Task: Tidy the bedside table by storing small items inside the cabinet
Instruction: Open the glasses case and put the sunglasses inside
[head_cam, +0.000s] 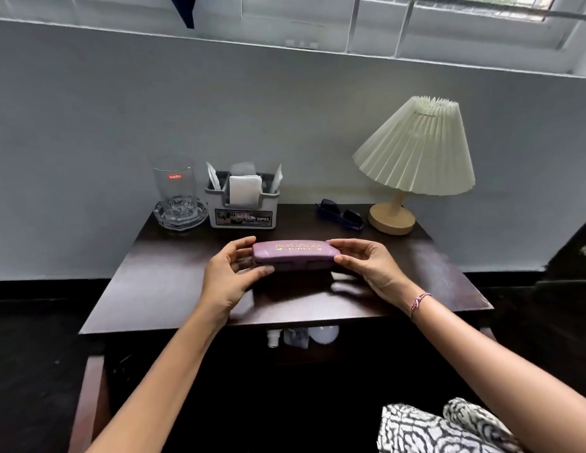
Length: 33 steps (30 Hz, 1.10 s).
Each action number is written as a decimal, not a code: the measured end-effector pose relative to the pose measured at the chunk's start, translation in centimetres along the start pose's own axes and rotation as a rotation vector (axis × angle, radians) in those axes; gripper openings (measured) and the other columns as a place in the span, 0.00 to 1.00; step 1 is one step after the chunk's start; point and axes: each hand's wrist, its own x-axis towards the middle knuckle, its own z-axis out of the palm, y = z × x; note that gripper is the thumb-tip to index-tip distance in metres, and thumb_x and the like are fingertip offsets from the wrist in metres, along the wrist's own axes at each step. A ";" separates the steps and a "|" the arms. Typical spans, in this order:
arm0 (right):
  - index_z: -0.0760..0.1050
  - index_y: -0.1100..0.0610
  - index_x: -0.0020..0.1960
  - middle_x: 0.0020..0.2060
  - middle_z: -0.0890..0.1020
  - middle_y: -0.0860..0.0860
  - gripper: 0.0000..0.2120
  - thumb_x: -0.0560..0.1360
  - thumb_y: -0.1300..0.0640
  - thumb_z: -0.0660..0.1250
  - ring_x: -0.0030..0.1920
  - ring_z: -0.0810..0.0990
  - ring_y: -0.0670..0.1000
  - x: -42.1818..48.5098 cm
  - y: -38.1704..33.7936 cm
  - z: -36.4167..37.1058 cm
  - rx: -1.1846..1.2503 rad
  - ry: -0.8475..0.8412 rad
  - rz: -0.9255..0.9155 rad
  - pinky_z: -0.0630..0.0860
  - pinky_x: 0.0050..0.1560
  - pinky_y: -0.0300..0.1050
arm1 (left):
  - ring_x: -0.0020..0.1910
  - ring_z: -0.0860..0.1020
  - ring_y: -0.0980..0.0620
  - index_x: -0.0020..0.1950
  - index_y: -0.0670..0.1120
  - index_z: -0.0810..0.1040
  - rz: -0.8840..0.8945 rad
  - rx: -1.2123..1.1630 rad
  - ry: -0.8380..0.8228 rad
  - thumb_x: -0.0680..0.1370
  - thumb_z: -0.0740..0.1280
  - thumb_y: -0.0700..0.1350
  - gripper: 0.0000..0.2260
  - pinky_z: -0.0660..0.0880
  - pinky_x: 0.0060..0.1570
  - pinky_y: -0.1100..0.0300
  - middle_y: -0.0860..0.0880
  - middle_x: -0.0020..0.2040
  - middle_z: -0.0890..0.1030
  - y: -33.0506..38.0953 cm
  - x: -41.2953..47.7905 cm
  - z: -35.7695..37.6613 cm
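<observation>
Each grip is closed on one end of the purple spectacle case [293,255]: the left hand [228,276] pinches the left end between thumb and fingers, the right hand [367,264] pinches the right end the same way, and the case is held just above the middle of the table [147,289], its lid shut as far as can be seen. Its long axis runs left to right, parallel to the table's front edge, so both hands are equally near and neither has the better claim. The pair of dark sunglasses [340,215] lies beyond the case toward the back right corner, just beside the lamp [412,165], nearer the right hand; that reach probably decides what follows if the sunglasses belong in the case. Counted on the table: one case, one pair of sunglasses, one lamp, one drinking glass [175,184] standing in one glass ashtray [182,215] at the back left corner, and one grey napkin holder [242,204] beside it. Below the front edge some pale items show, perhaps a bulb, too dim to count.
</observation>
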 end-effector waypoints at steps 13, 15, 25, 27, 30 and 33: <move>0.80 0.56 0.44 0.36 0.85 0.49 0.11 0.69 0.49 0.68 0.34 0.83 0.44 -0.4 -0.3 0.9 -0.061 0.176 -0.044 0.80 0.37 0.34 | 0.45 0.82 0.60 0.59 0.54 0.74 0.015 -0.016 -0.118 0.56 0.78 0.41 0.32 0.77 0.44 0.69 0.47 0.52 0.80 0.8 -0.8 -0.4; 0.81 0.55 0.42 0.35 0.85 0.49 0.08 0.73 0.52 0.66 0.32 0.82 0.43 -0.3 -0.3 1.0 -0.056 0.196 -0.037 0.79 0.35 0.33 | 0.45 0.82 0.59 0.59 0.53 0.74 0.009 -0.026 -0.127 0.58 0.78 0.39 0.32 0.77 0.44 0.69 0.46 0.53 0.80 0.9 -0.8 -0.5; 0.82 0.55 0.41 0.26 0.80 0.46 0.11 0.78 0.55 0.63 0.25 0.73 0.39 -0.3 -0.4 1.4 -0.121 0.273 -0.019 0.70 0.25 0.30 | 0.48 0.82 0.57 0.66 0.54 0.71 -0.011 0.001 -0.205 0.62 0.77 0.32 0.37 0.77 0.47 0.69 0.51 0.50 0.84 1.3 -1.1 -0.1; 0.81 0.55 0.45 0.27 0.77 0.46 0.07 0.77 0.56 0.65 0.25 0.72 0.39 -0.2 -0.4 1.5 -0.172 0.290 -0.024 0.69 0.27 0.29 | 0.49 0.82 0.57 0.64 0.54 0.74 -0.006 0.020 -0.223 0.62 0.77 0.35 0.34 0.77 0.49 0.68 0.52 0.48 0.85 1.4 -1.2 -0.1; 0.81 0.56 0.48 0.24 0.77 0.44 0.06 0.77 0.58 0.65 0.25 0.72 0.38 0.0 -0.4 1.3 -0.176 0.303 -0.018 0.70 0.27 0.29 | 0.56 0.79 0.53 0.61 0.56 0.77 -0.029 0.030 -0.258 0.63 0.78 0.38 0.29 0.74 0.59 0.59 0.50 0.52 0.84 1.5 -1.2 -0.3; 0.80 0.54 0.46 0.23 0.78 0.43 0.06 0.77 0.59 0.64 0.24 0.72 0.38 0.0 -0.3 1.4 -0.156 0.300 -0.023 0.70 0.26 0.29 | 0.50 0.80 0.56 0.58 0.55 0.80 -0.074 0.011 -0.269 0.61 0.78 0.45 0.26 0.76 0.55 0.63 0.54 0.48 0.85 1.6 -1.1 -0.5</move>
